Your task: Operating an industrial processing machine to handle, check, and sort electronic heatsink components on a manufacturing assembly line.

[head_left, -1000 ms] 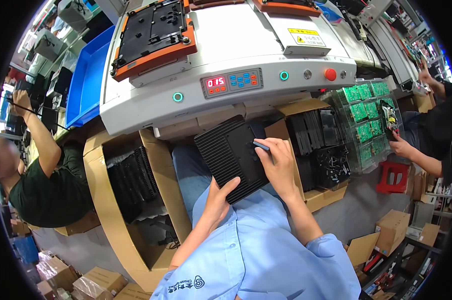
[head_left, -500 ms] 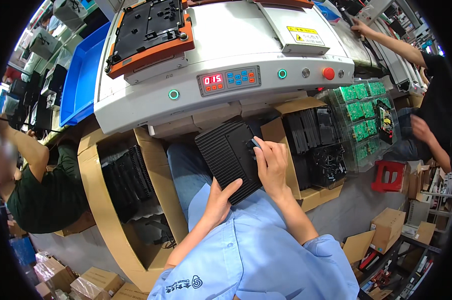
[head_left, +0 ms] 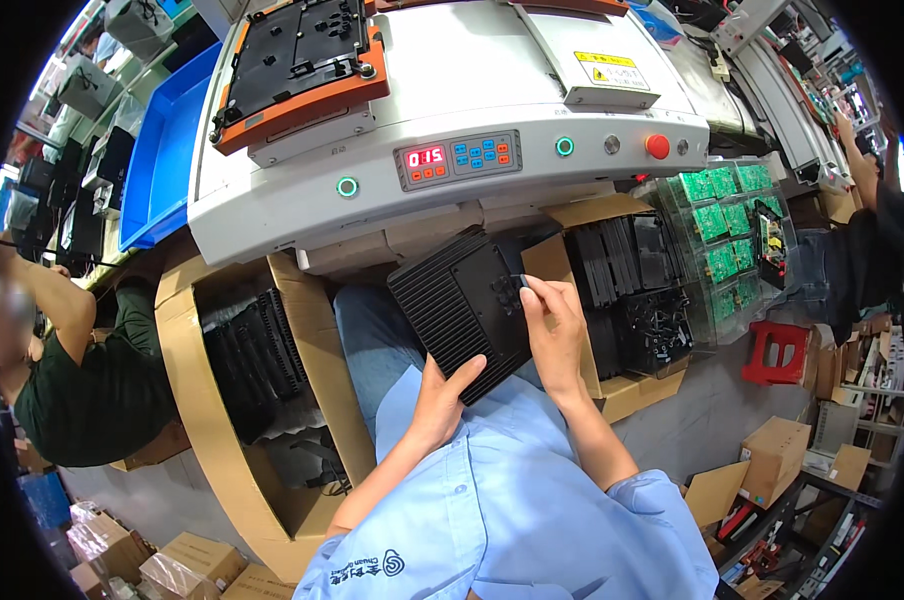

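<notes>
A black ribbed metal housing (head_left: 440, 308) lies tilted above my lap, with a smooth recessed panel beside its ribs. Its lower end is gripped by my left hand (head_left: 438, 402), the thumb on top of the ribs and the other fingers mostly hidden underneath. At the housing's right edge my right hand (head_left: 558, 335) is closed in a pinch. Between thumb and forefinger shows the tip of a small dark piece (head_left: 523, 282), too small to name. Small raised black shapes (head_left: 507, 290) show on the panel beside the fingertips.
A white machine (head_left: 272, 200) with lit buttons and an orange-edged fixture (head_left: 357, 80) stands ahead. Open cartons flank my legs: the left carton (head_left: 182, 350) and right carton (head_left: 632, 395) hold black parts. Green circuit boards (head_left: 717, 225) sit in clear trays. Co-workers are at both sides.
My right hand has moved slightly right and down, off the panel to the housing's edge, uncovering the small black shapes. The left hand keeps its grip. The co-worker at right has shifted away.
</notes>
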`<state>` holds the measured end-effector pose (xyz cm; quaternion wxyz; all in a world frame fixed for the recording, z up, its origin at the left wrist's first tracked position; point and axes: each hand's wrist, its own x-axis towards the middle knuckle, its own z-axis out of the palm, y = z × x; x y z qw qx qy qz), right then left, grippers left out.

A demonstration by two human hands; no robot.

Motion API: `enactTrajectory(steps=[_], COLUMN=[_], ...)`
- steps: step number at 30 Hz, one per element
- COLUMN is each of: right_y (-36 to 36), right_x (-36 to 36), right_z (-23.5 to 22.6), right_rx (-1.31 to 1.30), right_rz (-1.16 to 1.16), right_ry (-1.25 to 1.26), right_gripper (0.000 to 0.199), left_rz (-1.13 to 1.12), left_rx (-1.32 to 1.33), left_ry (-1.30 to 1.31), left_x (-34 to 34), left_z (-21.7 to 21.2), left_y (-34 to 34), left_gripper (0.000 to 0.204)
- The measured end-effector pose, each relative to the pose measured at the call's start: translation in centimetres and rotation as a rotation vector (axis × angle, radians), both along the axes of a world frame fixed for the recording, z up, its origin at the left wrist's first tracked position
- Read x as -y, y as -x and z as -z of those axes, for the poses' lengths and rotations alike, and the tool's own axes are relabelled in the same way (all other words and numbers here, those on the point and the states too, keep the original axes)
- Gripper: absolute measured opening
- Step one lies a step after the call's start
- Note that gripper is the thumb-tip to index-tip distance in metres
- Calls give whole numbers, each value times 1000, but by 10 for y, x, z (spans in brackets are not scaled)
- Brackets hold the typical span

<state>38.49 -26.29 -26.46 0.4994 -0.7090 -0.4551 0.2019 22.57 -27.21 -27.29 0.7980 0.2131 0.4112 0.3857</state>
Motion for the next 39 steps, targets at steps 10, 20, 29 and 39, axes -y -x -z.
enactTrajectory(steps=[10, 20, 29, 39], right_y=[6, -12, -13, -138], right_x=[4, 2, 2, -21], right_z=[10, 28, 47, 10], right_rx=[28, -511, -1066, 732], right_rz=[-57, -186, -346, 63], right_ry=[-5, 85, 221, 202], right_gripper=[18, 40, 30, 21], left_rz=[27, 159, 172, -25], left_rx=[-39, -59, -14, -11], left_ry=[-76, -100, 16, 32], left_x=[3, -12, -11, -18], left_z=[15, 41, 53, 42], left_y=[1, 32, 41, 34], left_gripper=[42, 48, 53, 48])
